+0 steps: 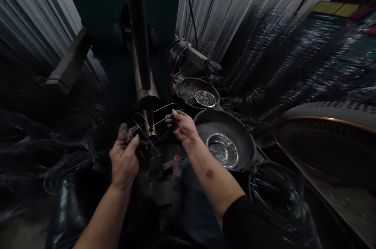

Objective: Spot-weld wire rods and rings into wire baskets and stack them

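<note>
Mid-frame: left hand [125,157] and right hand [184,125] hold a bent wire frame [161,120] near a metal column [141,26]. Right of centre, dark basin [211,122] carries a steel bowl [232,152] of small metal pieces [216,153]; coiled wire [279,194], lower right.

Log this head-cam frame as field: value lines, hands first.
left hand: fingers closed on the wire frame's near-left side
right hand: pinching the frame's right side
held: wire frame, by the machine's brass-coloured tip; contact unclear
near basin: dark, holds steel bowl with small metal pieces
far basin: dark, holds wire grids and shiny dish
lighting: dim
</note>
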`<action>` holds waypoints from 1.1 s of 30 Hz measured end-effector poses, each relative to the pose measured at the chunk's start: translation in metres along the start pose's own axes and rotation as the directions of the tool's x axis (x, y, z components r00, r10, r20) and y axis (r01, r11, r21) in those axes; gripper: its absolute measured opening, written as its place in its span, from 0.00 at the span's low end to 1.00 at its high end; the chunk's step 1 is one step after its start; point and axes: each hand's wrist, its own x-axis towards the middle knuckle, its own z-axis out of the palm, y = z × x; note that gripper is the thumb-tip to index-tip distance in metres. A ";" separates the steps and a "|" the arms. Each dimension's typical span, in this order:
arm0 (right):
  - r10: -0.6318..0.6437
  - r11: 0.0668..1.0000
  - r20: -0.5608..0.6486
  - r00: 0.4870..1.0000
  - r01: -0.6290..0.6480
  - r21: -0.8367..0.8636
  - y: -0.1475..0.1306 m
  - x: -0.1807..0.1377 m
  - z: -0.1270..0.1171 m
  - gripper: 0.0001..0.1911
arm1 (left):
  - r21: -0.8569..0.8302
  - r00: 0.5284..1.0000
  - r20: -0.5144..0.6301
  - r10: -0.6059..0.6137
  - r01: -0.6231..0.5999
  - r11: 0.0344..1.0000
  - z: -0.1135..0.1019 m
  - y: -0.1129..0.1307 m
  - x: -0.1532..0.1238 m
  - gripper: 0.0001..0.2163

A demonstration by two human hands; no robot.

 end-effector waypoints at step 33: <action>-0.207 0.812 0.268 0.941 0.318 -0.490 0.108 -0.103 -0.017 0.07 | 0.712 0.985 -0.169 -0.033 0.145 0.687 -0.109 0.001 -0.038 0.30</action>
